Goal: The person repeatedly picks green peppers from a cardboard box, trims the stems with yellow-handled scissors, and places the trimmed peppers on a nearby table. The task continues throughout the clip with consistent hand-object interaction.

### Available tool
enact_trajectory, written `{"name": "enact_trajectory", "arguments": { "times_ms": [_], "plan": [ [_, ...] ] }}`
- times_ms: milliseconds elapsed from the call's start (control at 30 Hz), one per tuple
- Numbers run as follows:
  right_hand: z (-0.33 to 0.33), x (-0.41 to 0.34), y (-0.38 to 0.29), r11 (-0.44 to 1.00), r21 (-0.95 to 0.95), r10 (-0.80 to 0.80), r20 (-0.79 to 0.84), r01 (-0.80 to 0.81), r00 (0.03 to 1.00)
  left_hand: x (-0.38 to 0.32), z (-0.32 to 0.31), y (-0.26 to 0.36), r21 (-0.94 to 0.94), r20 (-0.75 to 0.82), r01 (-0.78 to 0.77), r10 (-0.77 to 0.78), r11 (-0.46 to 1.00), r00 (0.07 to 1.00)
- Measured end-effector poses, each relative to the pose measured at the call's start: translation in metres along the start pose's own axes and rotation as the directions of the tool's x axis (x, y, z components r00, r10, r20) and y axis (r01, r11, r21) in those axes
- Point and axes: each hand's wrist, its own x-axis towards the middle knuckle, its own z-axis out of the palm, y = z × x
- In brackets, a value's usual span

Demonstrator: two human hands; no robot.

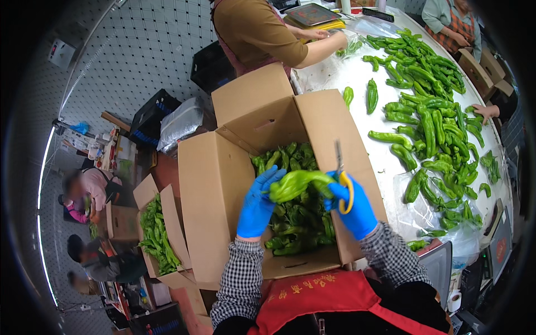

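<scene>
Above an open cardboard box (pixel 201 209), my right hand (pixel 356 209) in a blue glove grips the narrow end of a green pepper (pixel 295 186). The yellow handle of a pair of scissors (pixel 346 192) is hooked in the same hand, blades pointing away from me. My left hand (pixel 256 207), also gloved in blue, is at the pepper's broad end with its fingers stretched out. Whether those fingers grip it is hidden. Many loose green peppers (pixel 301 240) lie in the box below both hands.
A white table (pixel 335 75) to the right bears a long heap of green peppers (pixel 439 125) and clear plastic bags (pixel 412 213). A co-worker (pixel 255 33) bags peppers at the far side. Another box of peppers (pixel 157 234) stands left, near black crates (pixel 153 115).
</scene>
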Motion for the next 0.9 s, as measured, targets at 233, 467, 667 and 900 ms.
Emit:
{"name": "enact_trajectory", "arguments": {
  "times_ms": [233,467,667,900],
  "plan": [
    [-0.114,0.049,-0.057,0.829,0.390,-0.258,-0.371,0.402,0.892,0.011,-0.093,-0.035,0.261,-0.308,0.334,-0.250,0.906,0.918],
    [-0.084,0.051,-0.022,0.868,0.384,-0.224,-0.265,0.316,0.938,0.031,-0.198,-0.149,0.391,-0.563,0.560,-0.291,0.731,0.773],
    [0.008,0.029,0.020,0.999,-0.005,-0.038,-0.130,0.037,0.991,0.049,-0.201,-0.192,0.962,-0.224,0.243,0.153,-0.125,0.963],
    [0.015,0.023,0.022,0.999,-0.043,0.004,-0.140,-0.010,0.990,0.103,-0.212,-0.217,0.970,-0.243,0.241,-0.062,-0.040,0.968]
  ]
}}
